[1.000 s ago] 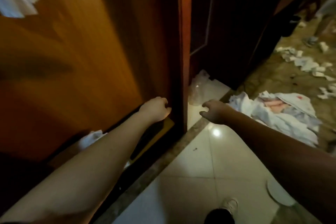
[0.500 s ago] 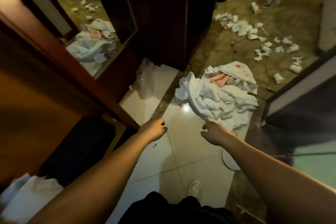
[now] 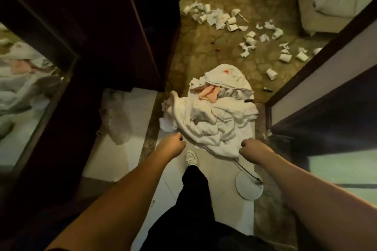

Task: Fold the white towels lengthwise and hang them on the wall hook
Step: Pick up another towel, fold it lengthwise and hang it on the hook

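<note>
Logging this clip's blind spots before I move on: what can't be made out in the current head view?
- Wall hook: not in the head view at all.
- Pile of white towels: crumpled layers hide how many there are.
- Left hand and right hand: seen from behind, fingers curled under; no towel shows in either.
- Round white object on the floor: too plain to identify.

Ahead of you crumpled paper cups litter the brown floor, a clear plastic bag slumps against the dark cabinet, and a round white plate lies on the tiles.
</note>
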Available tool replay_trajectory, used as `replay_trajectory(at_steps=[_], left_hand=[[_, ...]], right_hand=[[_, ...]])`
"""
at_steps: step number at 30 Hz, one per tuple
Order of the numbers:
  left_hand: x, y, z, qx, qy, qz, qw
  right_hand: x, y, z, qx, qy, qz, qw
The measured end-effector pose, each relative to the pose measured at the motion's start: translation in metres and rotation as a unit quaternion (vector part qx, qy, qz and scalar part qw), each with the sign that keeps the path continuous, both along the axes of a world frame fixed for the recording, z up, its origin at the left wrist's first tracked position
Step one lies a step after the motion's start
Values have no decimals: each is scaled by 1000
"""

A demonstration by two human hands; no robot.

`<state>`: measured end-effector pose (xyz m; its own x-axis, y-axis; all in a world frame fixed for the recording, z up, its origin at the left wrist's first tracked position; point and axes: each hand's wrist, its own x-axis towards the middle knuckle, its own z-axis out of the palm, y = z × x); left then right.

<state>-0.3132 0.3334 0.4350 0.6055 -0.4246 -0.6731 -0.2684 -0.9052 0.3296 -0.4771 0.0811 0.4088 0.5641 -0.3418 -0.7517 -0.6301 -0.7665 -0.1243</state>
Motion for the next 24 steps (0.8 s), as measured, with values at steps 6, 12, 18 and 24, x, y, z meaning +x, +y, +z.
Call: replay_trajectory(at_steps=[6,12,18,24], left_hand=[[123,-85,-43,8,42,-48,998],[209,-158,-96,22,50,-72,996],[275,-253,-202,20,3,-133,991],[302,-344,-333,-19,-67,-192,979]], right_hand=[[84,-60,-35,7,32,-76,997],[151,-122,-86,-1,26,-129,991],[228,-205,-190,-21,-13,-115,993],[289,-275,-327,-58,-80,-88,991]])
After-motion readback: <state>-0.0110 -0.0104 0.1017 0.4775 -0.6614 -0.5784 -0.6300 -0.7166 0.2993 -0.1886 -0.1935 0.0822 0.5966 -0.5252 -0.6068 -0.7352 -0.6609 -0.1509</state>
